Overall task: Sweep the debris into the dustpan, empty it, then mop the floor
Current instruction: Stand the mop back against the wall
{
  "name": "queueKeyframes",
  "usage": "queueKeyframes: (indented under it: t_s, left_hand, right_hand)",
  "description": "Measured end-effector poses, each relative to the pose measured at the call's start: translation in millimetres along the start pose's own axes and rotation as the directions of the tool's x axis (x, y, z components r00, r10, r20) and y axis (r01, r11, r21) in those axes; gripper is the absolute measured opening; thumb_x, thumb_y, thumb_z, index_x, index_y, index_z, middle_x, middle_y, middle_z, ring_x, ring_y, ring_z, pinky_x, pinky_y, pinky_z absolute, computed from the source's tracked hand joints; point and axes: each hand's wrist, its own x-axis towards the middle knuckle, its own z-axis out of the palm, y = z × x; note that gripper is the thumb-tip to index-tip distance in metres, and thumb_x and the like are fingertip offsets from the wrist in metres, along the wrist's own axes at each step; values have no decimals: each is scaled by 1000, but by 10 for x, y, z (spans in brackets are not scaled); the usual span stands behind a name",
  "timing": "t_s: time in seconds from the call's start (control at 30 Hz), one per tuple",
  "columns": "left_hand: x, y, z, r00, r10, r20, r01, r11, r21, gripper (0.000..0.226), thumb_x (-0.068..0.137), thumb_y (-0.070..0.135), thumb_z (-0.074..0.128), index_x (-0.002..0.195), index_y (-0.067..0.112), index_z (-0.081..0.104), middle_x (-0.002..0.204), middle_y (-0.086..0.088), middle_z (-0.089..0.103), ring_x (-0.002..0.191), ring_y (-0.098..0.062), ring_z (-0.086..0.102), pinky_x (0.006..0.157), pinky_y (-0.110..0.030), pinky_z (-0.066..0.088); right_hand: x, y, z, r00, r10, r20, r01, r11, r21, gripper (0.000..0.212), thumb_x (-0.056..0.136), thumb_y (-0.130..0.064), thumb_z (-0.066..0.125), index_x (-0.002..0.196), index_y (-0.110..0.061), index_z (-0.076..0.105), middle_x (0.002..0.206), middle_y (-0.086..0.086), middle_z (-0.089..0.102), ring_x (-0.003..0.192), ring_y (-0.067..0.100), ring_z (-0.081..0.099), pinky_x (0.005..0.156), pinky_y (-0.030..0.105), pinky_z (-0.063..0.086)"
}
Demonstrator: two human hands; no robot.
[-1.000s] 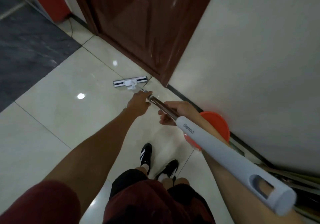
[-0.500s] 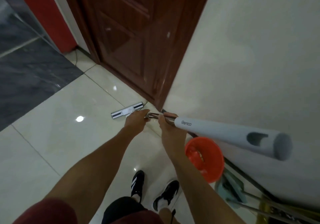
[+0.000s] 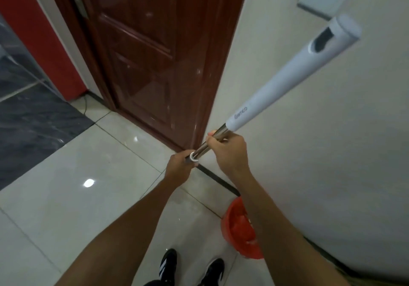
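Black shoes [image 3: 168,263] are seen on the pale tiled floor [image 3: 66,208], a red bucket [image 3: 241,232] just beside the wall. The mop handle [image 3: 276,86] is gripped by the left hand [image 3: 180,167] and right hand [image 3: 228,150], angled up before the brown door [image 3: 155,53].

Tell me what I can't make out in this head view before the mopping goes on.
- Mop head: hidden, the pole vanishes behind the left hand.
- Pole joint: the left hand grips over the collar, so whether it is locked cannot be told.
- Orange bucket: partly covered by the right forearm; contents unclear.
- Right hand fingers: wrapped round the far side of the pole.
- Floor wetness: only glare shows.
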Motion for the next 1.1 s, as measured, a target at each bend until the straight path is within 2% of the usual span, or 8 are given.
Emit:
queueKeyframes:
  t_s: [0.13,0.33,0.43,0.57,0.7,0.87,1.0,1.1]
  left_hand:
    - [126,182,162,999,18,-37,-17,1000,5,20,78,24,81,96,30,75,86,14,73,80,-2,66,76,-26,52]
    - [258,368,474,997,75,-36,-73,995,62,24,73,24,83,71,34,61,65,17,64,58,-1,60,59,-27,55]
    - [333,407,598,998,61,21,-62,997,54,27,75,22,82,65,37,61,61,12,64,54,-3,58,61,-37,57]
    - [448,511,773,998,47,33,-50,995,88,25,76,25,81,68,41,63,63,13,67,59,-2,63,65,-34,59]
    - [568,619,983,1000,6,30,-6,1000,-14,12,79,19,80,81,26,70,76,1,73,77,-20,72,76,-48,59]
    - [697,764,1224,997,-27,-75,34,995,97,18,74,38,80,85,30,69,65,13,68,64,-7,67,68,-37,60]
    - [826,851,1371,997,-9,-83,23,986,164,27,74,44,79,95,30,68,68,11,69,64,-9,68,67,-37,60]
    - [952,887,1461,1000,-27,-13,29,991,127,29,74,40,82,96,28,67,75,8,71,66,-16,70,66,-42,61]
  right_hand:
    - [267,-111,-185,999,-30,27,27,995,100,11,86,-16,74,89,-27,73,83,-4,76,73,7,74,71,16,56]
    - [446,-2,-277,999,-22,-28,27,981,192,8,89,-14,72,96,-20,72,84,-14,75,83,14,73,80,32,61]
    - [529,70,-341,999,-23,-29,27,986,164,12,91,-14,70,98,-5,69,86,1,74,88,26,71,84,43,60]
    - [672,123,-464,999,-21,-33,25,988,154,13,93,-16,67,100,-5,67,93,16,71,91,33,69,87,51,57]
    - [843,156,-595,999,-19,-31,24,983,183,8,94,-17,64,99,-13,68,97,14,72,95,30,69,91,50,56]
    - [1022,210,-737,999,-3,-46,14,969,247,10,94,-17,64,95,-26,67,100,13,71,99,29,69,95,44,56]
    - [1158,307,-828,990,16,-142,22,964,264,14,93,-16,67,100,-4,67,92,19,68,85,31,66,84,38,57]
    - [1269,374,-858,979,12,-205,29,981,194,21,93,-20,67,103,-1,64,84,13,65,73,23,58,73,31,54]
